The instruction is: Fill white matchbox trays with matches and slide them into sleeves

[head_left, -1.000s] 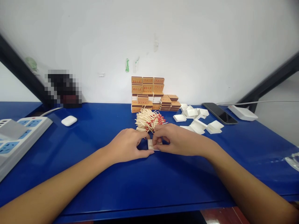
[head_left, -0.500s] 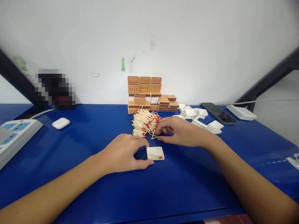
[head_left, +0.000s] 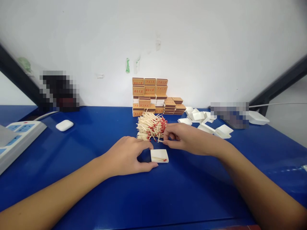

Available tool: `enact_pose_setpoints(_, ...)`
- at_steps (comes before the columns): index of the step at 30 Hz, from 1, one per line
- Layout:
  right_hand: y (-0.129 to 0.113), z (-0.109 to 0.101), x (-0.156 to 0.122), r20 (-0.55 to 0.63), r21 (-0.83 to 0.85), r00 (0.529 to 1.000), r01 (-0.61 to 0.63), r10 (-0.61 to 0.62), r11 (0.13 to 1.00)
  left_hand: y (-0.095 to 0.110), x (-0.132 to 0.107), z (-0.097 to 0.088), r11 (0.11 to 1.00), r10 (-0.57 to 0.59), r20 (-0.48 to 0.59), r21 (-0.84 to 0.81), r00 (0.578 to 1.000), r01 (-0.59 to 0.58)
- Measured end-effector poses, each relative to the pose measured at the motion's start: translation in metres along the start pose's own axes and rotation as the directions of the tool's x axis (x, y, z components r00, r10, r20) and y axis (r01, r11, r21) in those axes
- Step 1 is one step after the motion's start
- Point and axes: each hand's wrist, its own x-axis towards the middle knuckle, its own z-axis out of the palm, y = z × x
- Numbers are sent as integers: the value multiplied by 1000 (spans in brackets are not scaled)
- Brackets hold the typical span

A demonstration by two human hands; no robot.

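My left hand [head_left: 127, 156] steadies a small white matchbox tray [head_left: 155, 153] on the table, index finger at its far left corner and thumb at the near one. A few red-tipped matches [head_left: 159, 159] lie along the tray's near side. Beyond it is a heap of loose matches [head_left: 148, 126], their red heads mostly toward the right. At the heap's right edge my right hand [head_left: 183, 137] has thumb and forefinger pinched on a match [head_left: 161, 141], whose pale end sticks out to the left.
Orange matchboxes [head_left: 150, 90] are stacked against the wall behind the heap. White matchbox trays [head_left: 198, 116] lie scattered to their right, near a blurred-out phone and a white box [head_left: 258, 118]. On the left are a white earphone case [head_left: 64, 125] and a power strip [head_left: 26, 135].
My right hand has drawn slightly back from the heap, its fingers now closed on a match. My left hand and the tray have stayed in place. The view has shifted slightly.
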Motion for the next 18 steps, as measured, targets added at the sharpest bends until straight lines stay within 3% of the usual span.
enact_pose_setpoints(4,-16,2,-2,53,135,997,45,-52,990,0,0,1,1000,3,-20,-1,1000,-3)
enact_pose_setpoints(7,-23,9,-4,123,132,991,41,-58,990,-1,0,2,1000,9,-35,-3,999,-9)
enact_pose_setpoints(14,-22,1,-4,38,39,997,60,-62,997,0,1,2,1000,8,-33,-8,999,-8)
enact_pose_setpoints(18,-23,2,-2,77,80,993,81,-87,993,0,1,2,1000,4,-27,-2,1000,-4)
